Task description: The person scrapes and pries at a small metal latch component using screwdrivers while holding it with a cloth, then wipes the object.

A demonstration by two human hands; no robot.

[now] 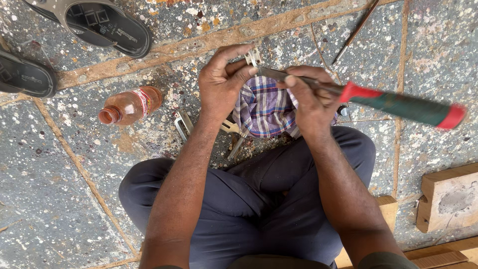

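Speckled grey stone floor (64,199), seated worker. Left hand (222,79) pinches small silver metal fitting (253,56) above plaid cloth (264,109); right hand (311,97) grips red-green-handled steel tool (398,105) near blade. Fitting likely stiff, light, slippery: hold by edges.

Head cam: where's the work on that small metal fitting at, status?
Done: nothing visibly finished. In hand: the left hand pinches a small metal fitting, while the right hand holds a red-and-green-handled tool with its blade at that fitting, above a checked cloth. Left: more metal pieces lie untouched on the floor beside a small bottle.
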